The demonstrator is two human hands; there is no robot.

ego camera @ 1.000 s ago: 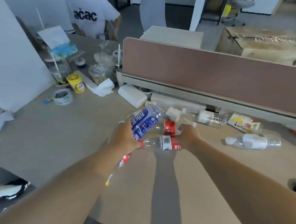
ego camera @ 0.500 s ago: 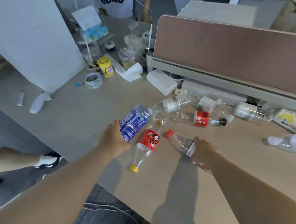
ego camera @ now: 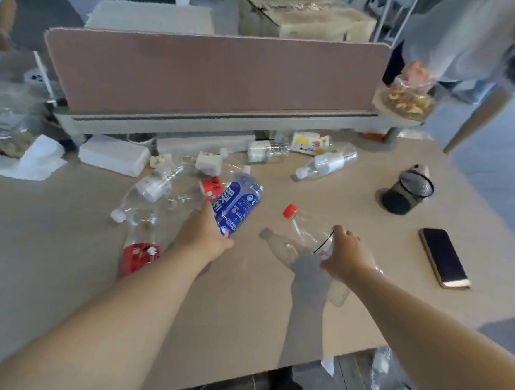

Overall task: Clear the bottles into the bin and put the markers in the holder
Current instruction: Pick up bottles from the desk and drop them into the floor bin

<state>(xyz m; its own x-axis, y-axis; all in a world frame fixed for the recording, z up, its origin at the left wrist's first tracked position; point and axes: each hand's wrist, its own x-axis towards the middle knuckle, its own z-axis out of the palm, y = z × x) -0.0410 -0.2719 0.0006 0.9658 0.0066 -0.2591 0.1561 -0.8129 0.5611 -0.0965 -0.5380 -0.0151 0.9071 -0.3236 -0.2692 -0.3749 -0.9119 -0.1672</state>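
I have a bottle in each of my hands: the left hand (ego camera: 203, 233) is wrapped around the blue-labelled bottle (ego camera: 239, 204), lifted off the bench (ego camera: 62, 272), and the right hand (ego camera: 345, 255) grips the clear bottle with the red cap (ego camera: 306, 225) by its body, cap pointing away from me. Neither has reached a bin, and I see no bin here. Just left of my left hand lies a red-labelled bottle (ego camera: 141, 252), with a clear one (ego camera: 147, 190) beyond it; more bottles (ego camera: 325, 164) lie ahead of both hands along the divider (ego camera: 215, 76). Off to the right stand a black mesh holder (ego camera: 409, 190) and a phone (ego camera: 444, 258). I can't make out any markers, so I judge the task barely begun.
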